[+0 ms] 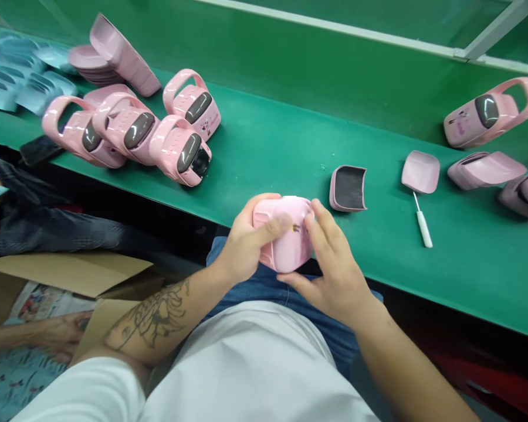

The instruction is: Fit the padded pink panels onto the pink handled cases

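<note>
Between my two hands is a pink plastic housing (286, 246) with a small printed figure on it, held over my lap at the table's near edge. My left hand (250, 240) wraps its left side, thumb lying across the top. The fingers of my right hand (330, 258) press on its right end, with the thumb beneath. Just beyond, a pink curved cover (348, 189) with a dark inner face rests on the green table (264, 158). Farther right are a shallow pink cover (420, 172) and a screwdriver (423, 225) with a white handle.
Several pink handled units (185, 151) cluster at the left, near stacked pink shells (123, 55) and light blue parts (22, 73). Another handled unit (488, 114) and pink covers (486, 170) stand at the right. A co-worker's hand (61, 334) is by a cardboard box (70, 272).
</note>
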The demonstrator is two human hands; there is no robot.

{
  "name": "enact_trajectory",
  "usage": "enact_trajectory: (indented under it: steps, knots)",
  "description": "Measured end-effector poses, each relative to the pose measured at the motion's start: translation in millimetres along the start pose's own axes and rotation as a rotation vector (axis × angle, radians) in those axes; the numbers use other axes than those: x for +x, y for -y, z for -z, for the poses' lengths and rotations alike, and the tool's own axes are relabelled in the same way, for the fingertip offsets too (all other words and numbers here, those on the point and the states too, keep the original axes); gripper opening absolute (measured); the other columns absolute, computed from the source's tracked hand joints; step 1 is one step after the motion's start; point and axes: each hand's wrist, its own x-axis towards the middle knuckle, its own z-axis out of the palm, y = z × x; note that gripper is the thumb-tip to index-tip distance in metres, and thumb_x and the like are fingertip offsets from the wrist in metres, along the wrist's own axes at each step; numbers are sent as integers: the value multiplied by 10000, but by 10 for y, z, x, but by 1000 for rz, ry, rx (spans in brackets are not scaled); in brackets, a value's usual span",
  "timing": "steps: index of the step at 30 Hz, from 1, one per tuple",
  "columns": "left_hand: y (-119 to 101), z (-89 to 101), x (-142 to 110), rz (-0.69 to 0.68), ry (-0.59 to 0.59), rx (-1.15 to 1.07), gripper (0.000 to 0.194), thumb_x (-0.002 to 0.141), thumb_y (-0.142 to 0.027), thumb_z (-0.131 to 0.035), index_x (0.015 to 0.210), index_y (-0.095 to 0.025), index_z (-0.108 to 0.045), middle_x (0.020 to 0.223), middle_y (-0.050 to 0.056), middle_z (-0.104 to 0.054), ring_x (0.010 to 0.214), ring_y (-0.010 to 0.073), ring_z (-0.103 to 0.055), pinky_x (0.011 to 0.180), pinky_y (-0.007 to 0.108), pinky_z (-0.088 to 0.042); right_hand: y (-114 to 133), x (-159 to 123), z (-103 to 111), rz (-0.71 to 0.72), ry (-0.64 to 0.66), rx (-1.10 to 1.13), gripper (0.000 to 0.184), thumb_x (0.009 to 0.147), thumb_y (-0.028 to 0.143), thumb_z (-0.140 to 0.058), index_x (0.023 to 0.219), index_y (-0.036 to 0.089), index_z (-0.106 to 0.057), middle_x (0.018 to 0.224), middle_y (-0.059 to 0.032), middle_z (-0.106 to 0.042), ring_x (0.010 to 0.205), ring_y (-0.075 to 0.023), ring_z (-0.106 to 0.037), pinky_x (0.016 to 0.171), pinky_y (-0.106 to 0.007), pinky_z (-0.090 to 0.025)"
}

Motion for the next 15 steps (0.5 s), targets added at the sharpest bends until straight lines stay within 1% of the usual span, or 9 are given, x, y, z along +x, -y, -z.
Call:
enact_trajectory:
  steps: [2, 3, 5, 6, 8, 10, 11, 13, 15]
  knots:
    - [-68, -59, 69, 74, -23, -132, 609, 790, -519, -943, 1227, -177, -690, 1165, 93, -780, 1006, 237, -750, 887, 345, -604, -80, 22, 24, -53, 14, 80, 1041, 965, 579, -766, 1750, 129, -252, 1761, -309, -374, 1655, -421, -401, 1260, -652, -479]
    - [-101, -89, 93, 108, -18, -174, 554, 820, -503, -923, 1203, -169, -704, 1166, 100, -785, 1023, 245, -756, 903, 353, -609, -109, 30, 36, -56, 15, 96, 1021, 966, 577, -766, 1749, 152, -268, 1772, -295, -363, 1655, -418, -403, 1261, -647, -480]
    - [-150, -141, 123, 173, 2, -237, 427, 885, -467, -872, 1143, -155, -737, 1146, 107, -801, 1020, 248, -769, 912, 351, -617, -137, 43, 51, -13, -23, 64, 974, 962, 556, -782, 1741, 209, -310, 1780, -261, -370, 1643, -418, -425, 1252, -648, -485]
    - [-163, -160, 132, 209, 10, -270, 374, 923, -457, -837, 1116, -149, -750, 1133, 109, -808, 1006, 244, -776, 910, 347, -622, -137, 52, 51, 19, -54, 21, 955, 956, 548, -794, 1732, 235, -334, 1771, -246, -400, 1632, -420, -443, 1245, -650, -487]
    - [-171, -190, 143, 291, 23, -342, 329, 994, -453, -757, 1088, -138, -766, 1098, 112, -817, 962, 233, -785, 893, 340, -634, -116, 74, 40, 88, -107, -84, 906, 955, 553, -795, 1707, 253, -389, 1693, -224, -532, 1594, -417, -502, 1227, -636, -494]
    - [-169, -213, 146, 370, 29, -406, 358, 1043, -472, -687, 1082, -125, -769, 1052, 115, -817, 922, 224, -789, 869, 332, -645, -87, 100, 22, 133, -128, -152, 854, 979, 557, -765, 1682, 214, -424, 1574, -216, -662, 1544, -396, -571, 1208, -590, -506]
    - [-169, -225, 144, 401, 30, -432, 381, 1060, -483, -659, 1079, -118, -768, 1036, 119, -814, 912, 222, -790, 864, 328, -649, -76, 112, 13, 148, -127, -167, 839, 990, 556, -750, 1671, 180, -434, 1527, -219, -699, 1518, -383, -602, 1196, -561, -515]
    - [-175, -251, 136, 435, 22, -469, 403, 1081, -489, -622, 1069, -113, -764, 1037, 126, -812, 916, 218, -792, 871, 320, -654, -68, 126, 0, 169, -123, -183, 828, 1001, 550, -740, 1646, 119, -450, 1484, -234, -726, 1473, -368, -647, 1174, -522, -527]
    - [-183, -278, 124, 452, -3, -493, 393, 1091, -478, -608, 1049, -117, -758, 1038, 123, -810, 911, 211, -791, 876, 316, -656, -76, 123, -11, 183, -102, -211, 827, 1008, 559, -728, 1633, 90, -455, 1478, -242, -727, 1449, -364, -667, 1161, -509, -524]
